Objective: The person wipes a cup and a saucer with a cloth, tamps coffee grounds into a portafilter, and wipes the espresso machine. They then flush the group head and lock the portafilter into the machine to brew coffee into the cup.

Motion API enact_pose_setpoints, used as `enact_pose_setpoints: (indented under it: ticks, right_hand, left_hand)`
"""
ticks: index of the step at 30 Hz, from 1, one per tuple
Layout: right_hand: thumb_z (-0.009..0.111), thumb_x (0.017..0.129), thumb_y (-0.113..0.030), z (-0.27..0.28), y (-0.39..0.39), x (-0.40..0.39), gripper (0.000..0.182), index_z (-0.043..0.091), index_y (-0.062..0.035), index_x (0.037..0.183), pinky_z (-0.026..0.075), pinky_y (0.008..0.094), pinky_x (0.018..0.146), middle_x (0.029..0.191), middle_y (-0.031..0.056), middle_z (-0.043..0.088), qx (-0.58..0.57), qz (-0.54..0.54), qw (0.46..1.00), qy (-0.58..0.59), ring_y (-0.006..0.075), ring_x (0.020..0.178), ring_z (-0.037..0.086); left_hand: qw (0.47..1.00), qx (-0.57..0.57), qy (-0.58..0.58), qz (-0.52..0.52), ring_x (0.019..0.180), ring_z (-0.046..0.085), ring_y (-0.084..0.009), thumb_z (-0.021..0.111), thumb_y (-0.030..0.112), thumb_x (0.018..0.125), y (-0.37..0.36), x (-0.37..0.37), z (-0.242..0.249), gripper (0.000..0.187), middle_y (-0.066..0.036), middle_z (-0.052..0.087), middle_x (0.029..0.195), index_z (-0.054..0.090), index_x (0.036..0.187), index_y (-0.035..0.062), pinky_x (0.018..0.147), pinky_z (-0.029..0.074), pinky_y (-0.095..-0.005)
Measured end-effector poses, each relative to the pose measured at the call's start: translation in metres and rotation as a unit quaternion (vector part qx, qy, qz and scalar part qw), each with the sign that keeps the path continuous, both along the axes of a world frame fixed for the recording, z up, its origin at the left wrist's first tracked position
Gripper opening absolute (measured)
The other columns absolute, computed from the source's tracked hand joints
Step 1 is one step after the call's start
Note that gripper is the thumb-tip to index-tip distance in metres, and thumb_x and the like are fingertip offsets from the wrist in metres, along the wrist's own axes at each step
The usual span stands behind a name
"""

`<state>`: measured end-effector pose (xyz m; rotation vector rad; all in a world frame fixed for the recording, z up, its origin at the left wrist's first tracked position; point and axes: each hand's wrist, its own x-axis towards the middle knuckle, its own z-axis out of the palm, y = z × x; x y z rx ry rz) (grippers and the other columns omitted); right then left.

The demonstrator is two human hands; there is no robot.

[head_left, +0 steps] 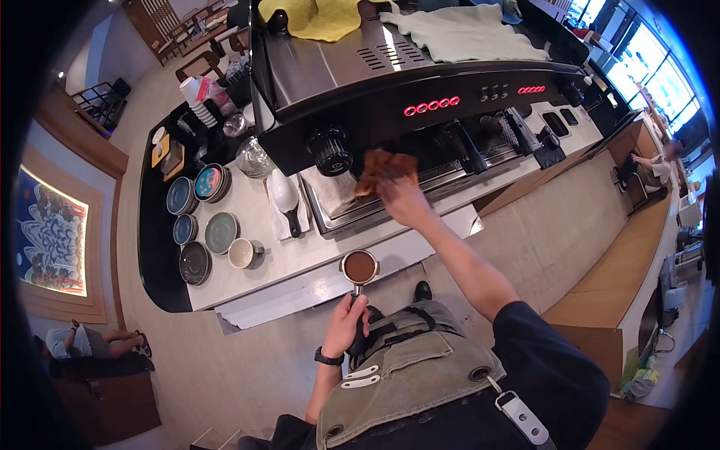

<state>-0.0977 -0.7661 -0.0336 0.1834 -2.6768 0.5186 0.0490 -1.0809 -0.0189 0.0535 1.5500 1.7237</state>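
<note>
My left hand (346,324) is wrapped round the handle of a portafilter (360,268), held level in front of my apron. Brown coffee grounds with a smooth, flat top fill its basket. My right arm reaches forward to the espresso machine (322,79), where my right hand (403,199) grips a brown cloth (385,171). That cloth is bunched just under the machine's front panel, beside the black knob (330,150) and above the drip tray (330,219). Another portafilter (471,148) sits in the machine further right.
Stacked plates (181,196), a saucer (222,232) and a cup (241,253) stand on the counter at left. A white scoop-like tool with a black handle (284,193) lies near the drip tray. Cloths (465,34) cover part of the machine's top. Two people sit farther off.
</note>
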Motion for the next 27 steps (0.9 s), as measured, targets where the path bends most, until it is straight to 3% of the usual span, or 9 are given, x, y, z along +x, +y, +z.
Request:
enact_pose_setpoints:
  ticks: [1, 7, 10, 12, 16, 19, 22, 26, 27]
  right_hand:
    - [0.055, 0.097, -0.009, -0.008, -0.010, -0.004, 0.037, 0.061, 0.0004, 0.132, 0.049, 0.0487, 0.105, 0.135, 0.0243, 0.063, -0.023, 0.039, 0.994, 0.099, 0.0409, 0.123, 0.061]
    - [0.054, 0.100, -0.013, -0.006, -0.005, -0.047, 0.040, 0.058, 0.0023, 0.137, 0.040, 0.0454, 0.116, 0.147, 0.0224, 0.056, -0.061, 0.030, 0.998, -0.003, 0.0367, 0.140, 0.049]
    - [0.054, 0.094, -0.012, 0.011, 0.015, 0.005, 0.030, 0.065, -0.0007, 0.119, 0.050, 0.0482, 0.103, 0.122, 0.0240, 0.068, -0.028, 0.066, 0.994, 0.081, 0.0406, 0.120, 0.062]
    - [0.055, 0.093, -0.014, 0.023, 0.045, 0.034, 0.030, 0.067, -0.0022, 0.118, 0.056, 0.0504, 0.091, 0.106, 0.0196, 0.071, 0.038, -0.006, 0.987, -0.157, 0.0391, 0.105, 0.067]
    - [0.059, 0.091, -0.018, -0.022, 0.135, -0.010, 0.024, 0.072, -0.0024, 0.104, 0.058, 0.0540, 0.076, 0.095, 0.0165, 0.071, 0.256, -0.047, 0.961, -0.095, 0.0386, 0.089, 0.071]
    - [0.061, 0.090, -0.018, -0.033, 0.138, -0.039, 0.023, 0.072, -0.0004, 0.099, 0.058, 0.0537, 0.077, 0.097, 0.0164, 0.072, 0.132, -0.133, 0.980, 0.069, 0.0389, 0.087, 0.072]
    - [0.057, 0.090, -0.010, -0.020, 0.090, -0.002, 0.025, 0.067, -0.0029, 0.112, 0.054, 0.0559, 0.085, 0.113, 0.0202, 0.068, 0.044, -0.247, 0.961, -0.118, 0.0401, 0.100, 0.067]
    - [0.058, 0.095, -0.012, -0.023, -0.006, 0.052, 0.028, 0.065, -0.0035, 0.121, 0.039, 0.0514, 0.115, 0.130, 0.0166, 0.065, 0.056, -0.167, 0.979, 0.103, 0.0353, 0.132, 0.055]
    - [0.058, 0.095, -0.013, -0.022, -0.001, 0.057, 0.030, 0.064, -0.0035, 0.123, 0.039, 0.0509, 0.116, 0.131, 0.0151, 0.065, 0.037, -0.107, 0.988, 0.104, 0.0347, 0.133, 0.054]
  left_hand:
    - [1.000, 0.000, 0.002, 0.004, 0.054, 0.058, -0.0120, 0.055, 0.036, 0.109, -0.001, 0.000, 0.002, 0.034, -0.002, 0.056, 0.074, 0.055, 0.106, 0.0028, 0.050, 0.048, -0.0260]
    - [1.000, -0.003, 0.004, 0.003, 0.054, 0.058, -0.0113, 0.055, 0.037, 0.109, 0.000, 0.004, 0.007, 0.034, -0.002, 0.057, 0.074, 0.054, 0.101, 0.0043, 0.051, 0.047, -0.0257]
    - [1.000, -0.006, -0.007, 0.001, 0.055, 0.058, -0.0112, 0.055, 0.037, 0.109, 0.001, 0.007, 0.004, 0.033, -0.002, 0.057, 0.074, 0.055, 0.101, 0.0048, 0.051, 0.047, -0.0257]
    - [1.000, -0.004, -0.005, -0.006, 0.055, 0.058, -0.0115, 0.055, 0.036, 0.109, 0.000, 0.007, -0.001, 0.032, -0.002, 0.056, 0.074, 0.055, 0.106, 0.0045, 0.050, 0.047, -0.0254]
    - [1.000, -0.006, -0.007, 0.007, 0.056, 0.058, -0.0112, 0.056, 0.037, 0.109, 0.002, 0.011, 0.003, 0.033, -0.001, 0.056, 0.074, 0.056, 0.102, 0.0051, 0.051, 0.047, -0.0261]
    - [1.000, -0.012, -0.009, 0.011, 0.055, 0.058, -0.0112, 0.056, 0.037, 0.109, 0.001, 0.012, 0.010, 0.033, -0.001, 0.056, 0.074, 0.055, 0.101, 0.0051, 0.051, 0.047, -0.0262]
    - [1.000, -0.013, -0.002, 0.016, 0.055, 0.057, -0.0110, 0.056, 0.036, 0.109, -0.005, 0.012, 0.010, 0.032, -0.001, 0.056, 0.073, 0.055, 0.101, 0.0052, 0.051, 0.047, -0.0258]
    - [1.000, -0.017, -0.004, 0.023, 0.053, 0.057, -0.0108, 0.056, 0.036, 0.109, -0.011, 0.008, 0.007, 0.032, -0.001, 0.056, 0.074, 0.054, 0.101, 0.0049, 0.050, 0.046, -0.0251]
    - [1.000, -0.016, -0.007, 0.022, 0.053, 0.057, -0.0108, 0.056, 0.036, 0.109, -0.011, 0.006, 0.006, 0.032, -0.001, 0.056, 0.074, 0.054, 0.101, 0.0049, 0.049, 0.046, -0.0251]
